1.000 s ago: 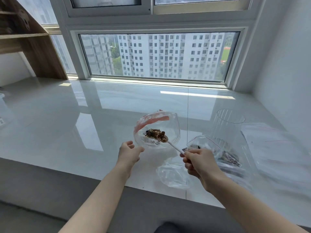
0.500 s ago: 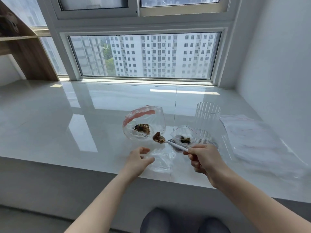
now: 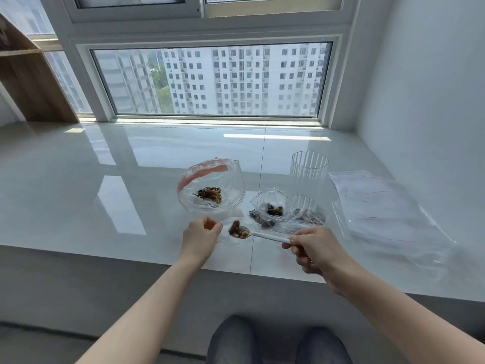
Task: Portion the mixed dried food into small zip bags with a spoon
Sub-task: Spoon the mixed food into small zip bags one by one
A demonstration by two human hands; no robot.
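A large open zip bag (image 3: 211, 189) with a red seal strip stands on the white sill, with a small heap of brown dried food (image 3: 210, 194) in it. My right hand (image 3: 313, 248) grips the handle of a white spoon (image 3: 265, 235); its bowl carries dried food (image 3: 237, 230). My left hand (image 3: 200, 236) pinches the mouth of a small clear zip bag (image 3: 231, 236), and the loaded spoon sits at that opening. A second small bag (image 3: 274, 206) with dark pieces stands to the right.
A ribbed clear glass (image 3: 309, 174) stands behind the small bags. A stack of flat zip bags (image 3: 383, 214) lies at the right by the wall. The sill's front edge (image 3: 131, 254) runs just under my hands. A wooden shelf (image 3: 29, 82) stands at the far left.
The spoon left the large bag loaded and moved toward me and down, to the mouth of the small bag in my left hand. My left hand has closed on that bag's edge.
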